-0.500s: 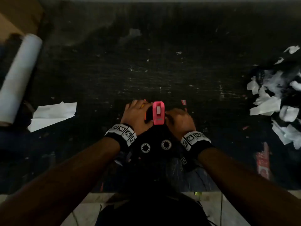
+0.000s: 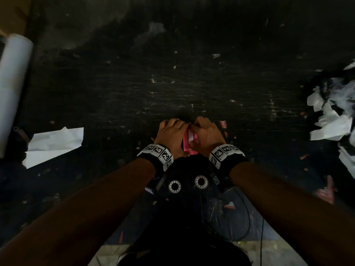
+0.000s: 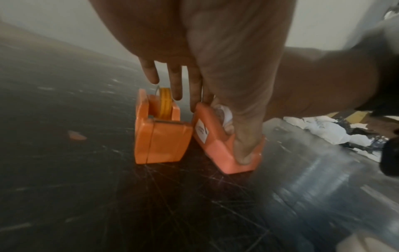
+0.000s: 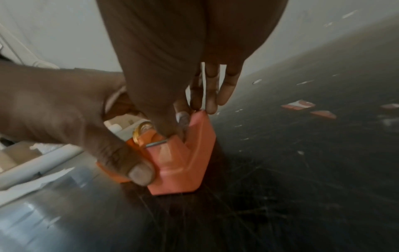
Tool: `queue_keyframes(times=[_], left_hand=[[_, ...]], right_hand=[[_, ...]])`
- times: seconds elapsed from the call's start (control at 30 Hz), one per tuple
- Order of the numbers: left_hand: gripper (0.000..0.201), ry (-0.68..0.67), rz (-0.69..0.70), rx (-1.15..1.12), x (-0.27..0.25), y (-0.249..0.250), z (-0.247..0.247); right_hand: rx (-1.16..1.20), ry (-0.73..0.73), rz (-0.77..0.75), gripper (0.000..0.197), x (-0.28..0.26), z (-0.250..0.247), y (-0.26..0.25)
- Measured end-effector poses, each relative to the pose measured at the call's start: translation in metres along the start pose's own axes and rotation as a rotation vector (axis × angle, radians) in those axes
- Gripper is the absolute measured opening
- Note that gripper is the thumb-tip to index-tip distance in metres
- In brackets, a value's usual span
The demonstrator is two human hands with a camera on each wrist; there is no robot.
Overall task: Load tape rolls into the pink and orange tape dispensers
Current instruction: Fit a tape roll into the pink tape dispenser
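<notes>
Hands meet over the pink dispenser [image 2: 189, 143], which sits tipped on the worktop [image 2: 192, 89] right between them, long side running toward me. My left hand [image 2: 171, 134] pinches its left side; my right hand [image 2: 208, 134] reaches into its slot. The orange dispenser [image 3: 161, 129] (yellow roll already inside) stands touching it on the left.

Pink dispenser [image 2: 189, 141] tilted, beside upright orange dispenser [image 3: 161, 134] holding yellow roll [image 3: 165, 102].
</notes>
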State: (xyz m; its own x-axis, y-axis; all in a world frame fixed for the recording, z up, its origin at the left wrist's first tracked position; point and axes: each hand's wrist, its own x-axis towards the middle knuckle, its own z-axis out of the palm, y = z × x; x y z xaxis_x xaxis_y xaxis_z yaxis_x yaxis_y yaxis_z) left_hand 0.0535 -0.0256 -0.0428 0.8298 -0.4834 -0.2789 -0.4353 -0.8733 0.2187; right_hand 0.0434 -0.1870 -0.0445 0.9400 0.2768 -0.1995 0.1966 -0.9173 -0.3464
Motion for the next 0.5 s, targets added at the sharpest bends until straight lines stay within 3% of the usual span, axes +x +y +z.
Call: queue_keyframes(times=[0.13,0.3,0.37,0.43,0.5], left_hand=[[0.1,0.008,-0.016,-0.041,-0.001,0.0,0.001],[0.11,0.031,0.012,-0.068,-0.002,-0.003,0.004],[0.114,0.047,0.054,-0.156,-0.006,-0.003,-0.002],[0.1,0.116,0.084,-0.348,-0.016,-0.002,-0.008],[0.071,0.203,0.029,-0.595,-0.03,-0.001,-0.009]], right_hand=[[0.024,0.005,-0.034,0.043,0.0,-0.008,0.002],[0.145,0.107,-0.047,0.026,-0.01,-0.015,0.0],[0.185,0.13,-0.046,0.029,-0.021,-0.015,0.001],[0.213,0.128,-0.027,0.034,-0.032,-0.012,0.005],[0.28,0.119,-0.014,0.04,-0.042,-0.008,0.009]])
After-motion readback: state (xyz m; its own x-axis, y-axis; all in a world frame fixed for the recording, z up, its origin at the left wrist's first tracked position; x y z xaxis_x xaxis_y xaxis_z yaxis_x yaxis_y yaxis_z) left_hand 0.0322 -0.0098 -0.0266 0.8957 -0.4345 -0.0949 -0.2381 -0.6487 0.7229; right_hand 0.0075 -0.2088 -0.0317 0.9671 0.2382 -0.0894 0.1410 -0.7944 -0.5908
